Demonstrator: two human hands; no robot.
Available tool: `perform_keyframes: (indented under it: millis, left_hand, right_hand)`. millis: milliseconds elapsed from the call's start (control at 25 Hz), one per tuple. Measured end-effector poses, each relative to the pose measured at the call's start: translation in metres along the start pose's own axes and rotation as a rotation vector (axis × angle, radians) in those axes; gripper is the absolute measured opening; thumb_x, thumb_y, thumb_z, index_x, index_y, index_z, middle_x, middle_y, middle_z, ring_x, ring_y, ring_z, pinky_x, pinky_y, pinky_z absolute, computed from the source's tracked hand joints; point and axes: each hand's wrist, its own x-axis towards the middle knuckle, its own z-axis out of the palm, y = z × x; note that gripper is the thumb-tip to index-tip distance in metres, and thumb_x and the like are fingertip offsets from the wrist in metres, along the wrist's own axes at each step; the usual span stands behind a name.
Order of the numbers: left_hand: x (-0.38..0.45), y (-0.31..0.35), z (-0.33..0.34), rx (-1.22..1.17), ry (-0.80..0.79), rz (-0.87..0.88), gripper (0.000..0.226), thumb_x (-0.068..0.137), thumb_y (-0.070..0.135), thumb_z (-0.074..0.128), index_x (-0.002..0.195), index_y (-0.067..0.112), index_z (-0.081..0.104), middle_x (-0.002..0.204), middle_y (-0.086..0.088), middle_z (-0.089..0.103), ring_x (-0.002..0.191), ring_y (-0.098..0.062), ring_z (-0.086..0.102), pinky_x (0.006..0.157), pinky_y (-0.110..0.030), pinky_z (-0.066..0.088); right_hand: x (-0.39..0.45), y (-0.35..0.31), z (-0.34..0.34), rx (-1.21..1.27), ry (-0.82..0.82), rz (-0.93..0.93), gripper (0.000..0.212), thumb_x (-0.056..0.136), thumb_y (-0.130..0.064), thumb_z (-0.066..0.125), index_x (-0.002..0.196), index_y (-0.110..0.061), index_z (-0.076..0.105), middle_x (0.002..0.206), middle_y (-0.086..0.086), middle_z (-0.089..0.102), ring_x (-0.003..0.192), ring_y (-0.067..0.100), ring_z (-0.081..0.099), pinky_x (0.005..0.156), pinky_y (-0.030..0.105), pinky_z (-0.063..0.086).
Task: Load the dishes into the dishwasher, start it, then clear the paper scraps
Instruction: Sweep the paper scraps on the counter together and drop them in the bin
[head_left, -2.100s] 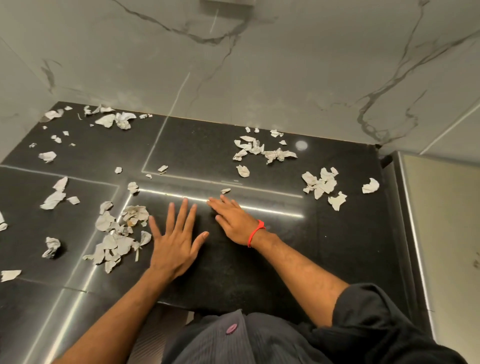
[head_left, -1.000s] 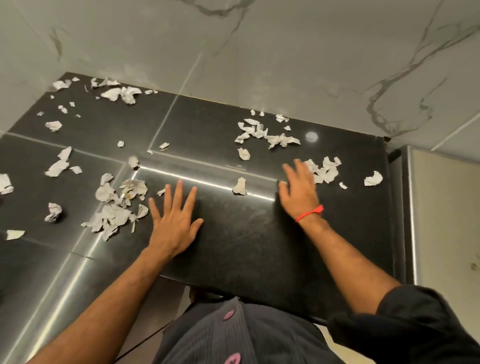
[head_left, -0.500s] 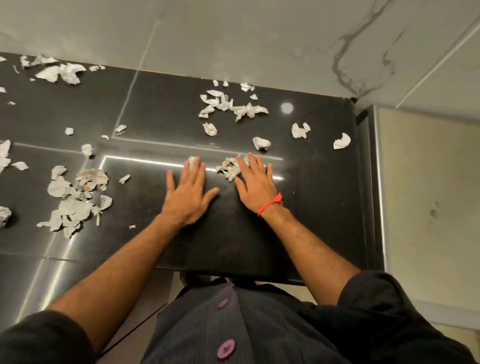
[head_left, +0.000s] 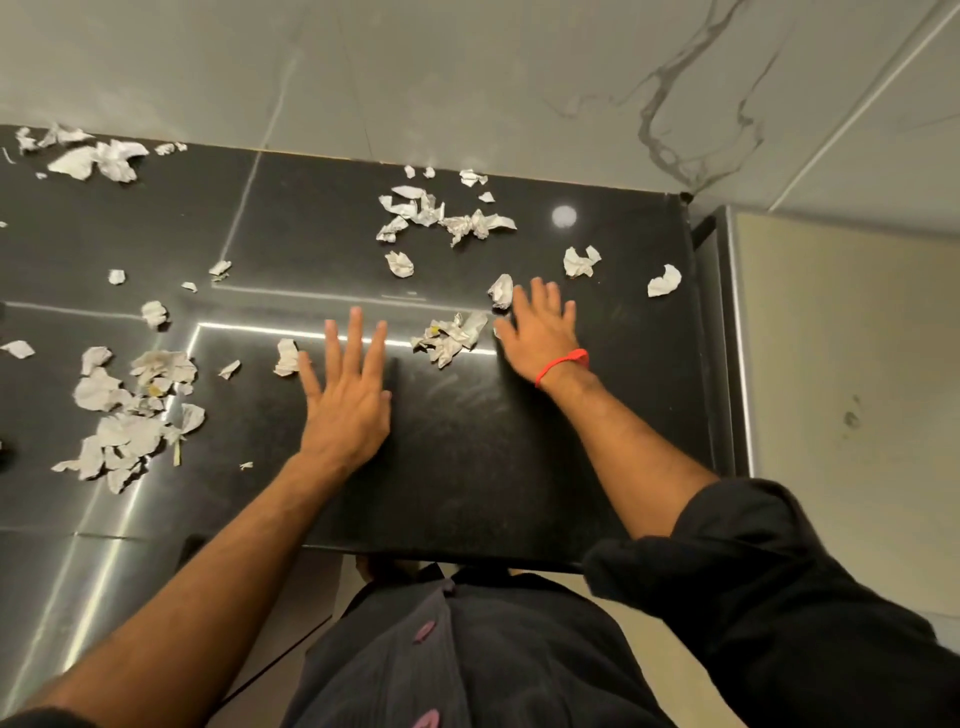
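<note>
Now both hands lie flat, fingers straight, on the black counter (head_left: 467, 467): left hand (head_left: 347, 400), right hand (head_left: 540, 332) beside a small pile (head_left: 451, 338) of paper scraps; more scraps (head_left: 130, 410) lie scattered left.

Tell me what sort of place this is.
Most likely a home kitchen: a polished black stone countertop set against a marble-veined wall, with what may be an appliance's steel side at its right end. Torn paper scraps litter it.

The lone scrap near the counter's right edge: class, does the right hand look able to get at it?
Probably yes. The lone scrap lies on bare black counter beside the flat, empty right hand; nothing stands between them.
</note>
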Motion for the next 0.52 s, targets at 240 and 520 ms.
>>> perform_keyframes:
  millis: [240,520]
  left_hand:
    - [0.032,0.058,-0.006,-0.065,-0.062,0.186,0.078,0.099,0.022,0.042,0.162,0.026,-0.005,0.167,0.008,-0.025,0.154,-0.025,-0.023,0.122,-0.064,-0.003]
    - [0.070,0.070,0.017,0.056,-0.181,0.173,0.078,0.102,0.066,0.016,0.162,0.023,-0.005,0.169,0.004,-0.020,0.154,-0.026,-0.023,0.124,-0.059,-0.007]
  right_hand:
    - [-0.026,-0.039,0.019,0.309,0.002,-0.247,0.049,0.101,-0.011,0.040,0.150,-0.011,0.037,0.161,0.012,0.025,0.151,0.029,0.015,0.122,0.044,0.009]
    - [-0.002,0.098,-0.047,0.244,0.191,0.101,0.060,0.097,-0.021,0.052,0.152,-0.012,0.032,0.162,0.018,0.017,0.150,0.035,0.010,0.122,0.045,0.011]
